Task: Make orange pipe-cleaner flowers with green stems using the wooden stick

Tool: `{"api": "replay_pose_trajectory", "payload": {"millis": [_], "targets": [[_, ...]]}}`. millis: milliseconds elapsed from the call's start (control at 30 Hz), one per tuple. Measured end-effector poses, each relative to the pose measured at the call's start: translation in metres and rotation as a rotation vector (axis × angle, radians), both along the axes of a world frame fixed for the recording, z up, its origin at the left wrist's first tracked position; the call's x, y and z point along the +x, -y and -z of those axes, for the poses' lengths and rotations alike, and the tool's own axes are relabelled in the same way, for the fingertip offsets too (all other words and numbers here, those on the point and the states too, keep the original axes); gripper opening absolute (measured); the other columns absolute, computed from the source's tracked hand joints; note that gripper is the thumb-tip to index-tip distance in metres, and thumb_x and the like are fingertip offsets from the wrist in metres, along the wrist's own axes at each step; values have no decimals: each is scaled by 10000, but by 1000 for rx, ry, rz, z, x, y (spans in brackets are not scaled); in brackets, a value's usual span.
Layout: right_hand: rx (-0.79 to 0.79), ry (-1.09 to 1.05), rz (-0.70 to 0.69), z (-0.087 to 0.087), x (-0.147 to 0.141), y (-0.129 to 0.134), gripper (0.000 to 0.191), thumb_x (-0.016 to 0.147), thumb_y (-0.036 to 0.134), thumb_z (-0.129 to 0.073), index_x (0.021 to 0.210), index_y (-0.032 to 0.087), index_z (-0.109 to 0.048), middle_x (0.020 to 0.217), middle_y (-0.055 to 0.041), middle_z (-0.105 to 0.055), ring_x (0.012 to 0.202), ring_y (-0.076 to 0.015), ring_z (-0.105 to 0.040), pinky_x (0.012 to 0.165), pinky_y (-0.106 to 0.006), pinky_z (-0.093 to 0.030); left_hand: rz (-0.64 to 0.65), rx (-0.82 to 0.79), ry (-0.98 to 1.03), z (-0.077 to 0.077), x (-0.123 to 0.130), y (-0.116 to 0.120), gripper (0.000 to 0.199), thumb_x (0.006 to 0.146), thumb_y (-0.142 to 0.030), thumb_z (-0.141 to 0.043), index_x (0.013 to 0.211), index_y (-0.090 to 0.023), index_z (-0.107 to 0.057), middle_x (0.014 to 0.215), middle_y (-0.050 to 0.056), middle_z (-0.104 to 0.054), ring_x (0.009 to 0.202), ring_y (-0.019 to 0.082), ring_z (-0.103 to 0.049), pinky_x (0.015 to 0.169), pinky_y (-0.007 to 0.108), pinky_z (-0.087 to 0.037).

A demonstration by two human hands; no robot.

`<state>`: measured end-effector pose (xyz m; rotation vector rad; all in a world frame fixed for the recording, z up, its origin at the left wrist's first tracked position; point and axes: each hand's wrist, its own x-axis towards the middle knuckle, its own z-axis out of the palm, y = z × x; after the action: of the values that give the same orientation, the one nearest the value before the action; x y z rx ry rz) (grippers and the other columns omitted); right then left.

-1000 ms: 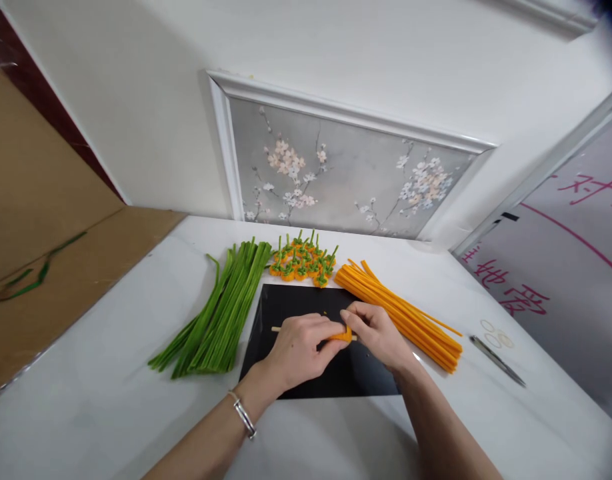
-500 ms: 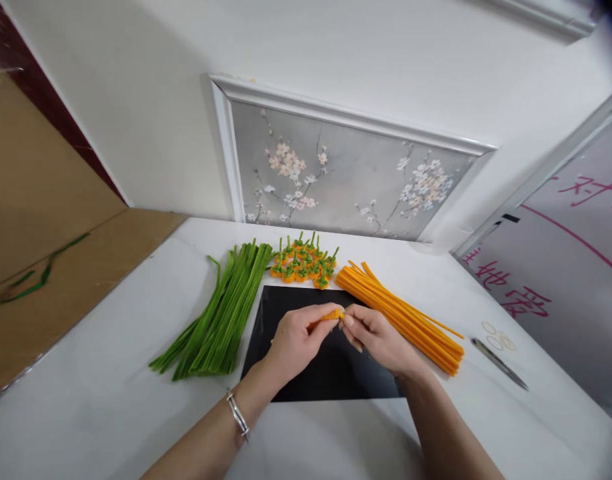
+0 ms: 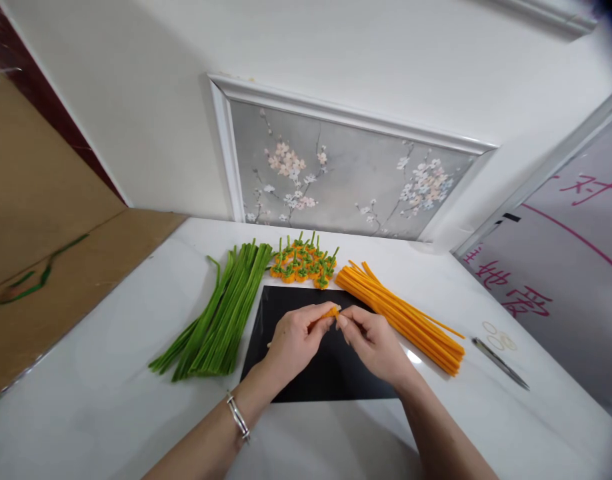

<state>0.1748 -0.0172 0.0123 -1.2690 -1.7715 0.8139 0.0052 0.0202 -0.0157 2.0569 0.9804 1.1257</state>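
Observation:
Between my fingertips, over the black mat (image 3: 306, 383), is a small piece of orange pipe cleaner (image 3: 331, 313), mostly hidden by the fingers. My left hand (image 3: 299, 339) is closed and pinches its body. At its right end, the thumb and index finger of my right hand (image 3: 370, 339) are pinched on the tip. Behind the mat lies a cluster of small orange pipe-cleaner pieces with green tops (image 3: 306, 261). A bundle of orange pipe cleaners (image 3: 403, 319) rests just right of my right hand.
A bundle of green pipe cleaners (image 3: 226, 313) lies left of the mat. On the right of the white table (image 3: 86, 400) are tweezers (image 3: 500, 363) and several pale rubber bands (image 3: 496, 342). The wall with a framed flower panel (image 3: 346, 173) stands behind, and cardboard (image 3: 76, 260) borders the left.
My right hand has shifted slightly left, nearer my left fingers. Less of the orange piece shows between the fingertips. Everything on the table has stayed in place.

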Motion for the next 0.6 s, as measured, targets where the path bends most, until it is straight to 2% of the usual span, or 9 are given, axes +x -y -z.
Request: {"api": "replay_pose_trajectory", "payload": {"millis": [133,267,333,467,600], "targets": [[152,105,37,0,-1,0,188,937,260,-481,805,201,-600,674,16,-575,574,-114,-495,561,-226,-383,30,-116,81,-5,1,1,237,879,-204,-556,1067,-190,-700,1058,50,-734,917,189,-682,812,285,-520],[169,104,36,4,4,-1,33,864,239,-603,880,210,-606,738,10,-628,630,-131,-562,605,-234,-433,123,-311,195,-18,2,2,167,887,-217,-535,868,-158,-690,809,12,-688,742,146,-611,681,232,-459],[164,54,63,6,7,-4,128,839,236,-635,962,216,-605,739,17,-615,620,-128,-558,595,-235,-444,159,-370,222,-24,2,3,193,889,-217,-532,755,-150,-655,696,-17,-613,673,121,-545,646,216,-410],[152,-48,38,9,12,-7,287,856,214,-606,1142,235,-593,798,11,-598,616,-117,-551,577,-236,-456,235,-423,221,-28,1,4,273,896,-250,-534,657,-143,-610,685,-20,-577,694,114,-509,675,215,-376],[213,-34,33,9,12,-6,221,855,218,-629,1073,232,-662,780,1,-590,657,-127,-544,603,-251,-454,249,-403,173,-26,1,5,275,896,-276,-539,684,-138,-646,673,-10,-598,667,121,-518,651,223,-384]]}}
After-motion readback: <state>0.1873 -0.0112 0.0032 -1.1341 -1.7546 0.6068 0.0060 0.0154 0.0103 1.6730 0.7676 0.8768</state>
